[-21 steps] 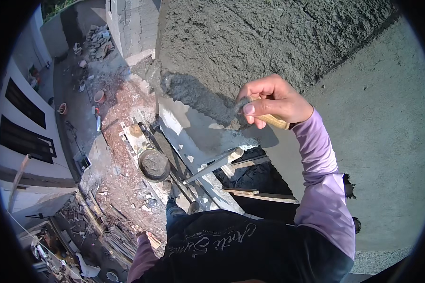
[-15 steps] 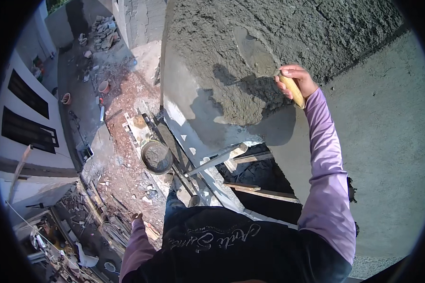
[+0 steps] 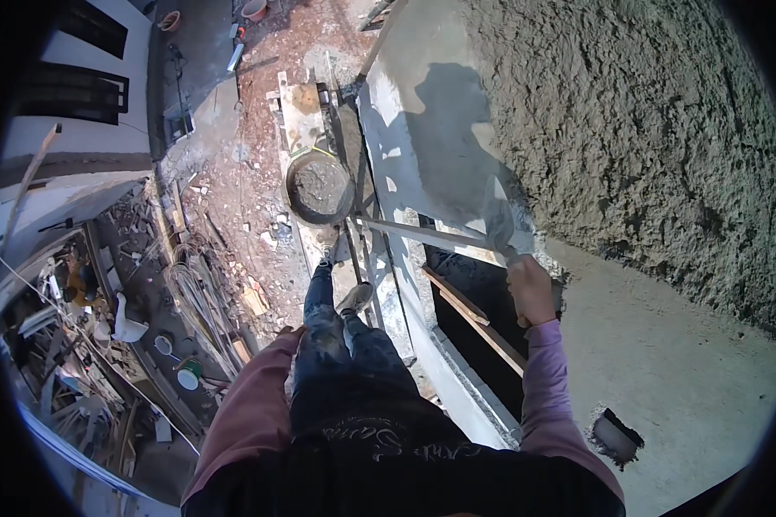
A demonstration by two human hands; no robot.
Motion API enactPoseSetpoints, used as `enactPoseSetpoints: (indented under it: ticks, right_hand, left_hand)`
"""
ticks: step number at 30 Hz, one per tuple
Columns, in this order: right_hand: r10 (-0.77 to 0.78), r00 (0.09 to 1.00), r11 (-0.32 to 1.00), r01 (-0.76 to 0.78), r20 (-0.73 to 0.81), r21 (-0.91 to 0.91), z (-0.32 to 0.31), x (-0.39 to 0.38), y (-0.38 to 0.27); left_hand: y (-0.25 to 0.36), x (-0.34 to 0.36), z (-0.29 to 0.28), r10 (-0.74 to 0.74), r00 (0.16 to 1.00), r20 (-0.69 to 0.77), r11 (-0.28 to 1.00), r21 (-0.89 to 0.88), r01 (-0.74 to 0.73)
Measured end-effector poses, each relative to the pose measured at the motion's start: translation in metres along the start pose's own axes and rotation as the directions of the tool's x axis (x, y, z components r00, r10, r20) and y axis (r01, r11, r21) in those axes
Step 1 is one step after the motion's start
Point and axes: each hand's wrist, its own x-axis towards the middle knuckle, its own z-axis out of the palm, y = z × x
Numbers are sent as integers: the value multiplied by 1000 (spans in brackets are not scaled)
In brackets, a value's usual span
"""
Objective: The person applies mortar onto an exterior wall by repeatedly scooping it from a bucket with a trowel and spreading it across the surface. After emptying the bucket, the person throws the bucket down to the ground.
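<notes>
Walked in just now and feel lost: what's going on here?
The person's right hand holds a trowel by its handle, blade up against or near a grey wall, part rough, part smooth. The left hand hangs low; whether it holds anything is unclear. A round tub of grey mix sits on boards.

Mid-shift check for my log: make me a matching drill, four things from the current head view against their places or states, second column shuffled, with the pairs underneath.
Things
1. right hand
2. left hand
3. round basin
4. dark hole

Places or states
A. in the smooth grey wall, lower right of the picture
B. contains grey mortar
C. beside the person's jeans
D. gripping a trowel

Pairs: 1-D, 2-C, 3-B, 4-A
</notes>
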Motion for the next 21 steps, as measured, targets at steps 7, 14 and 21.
enactPoseSetpoints:
  ticks: [7, 14, 21]
  right_hand:
    - [-112, 864, 575, 460, 491, -676, 359, 255, 109]
    - [-141, 707, 327, 693, 693, -642, 550, 378, 130]
    - [-201, 776, 850, 441, 597, -287, 566, 324, 193]
  left_hand:
    - [154, -38, 102, -347, 937, -20, 819, 480, 314]
    - [122, -27, 111, -277, 961, 14, 882, 400, 249]
    - [121, -30, 114, -271, 962, -25, 867, 429, 255]
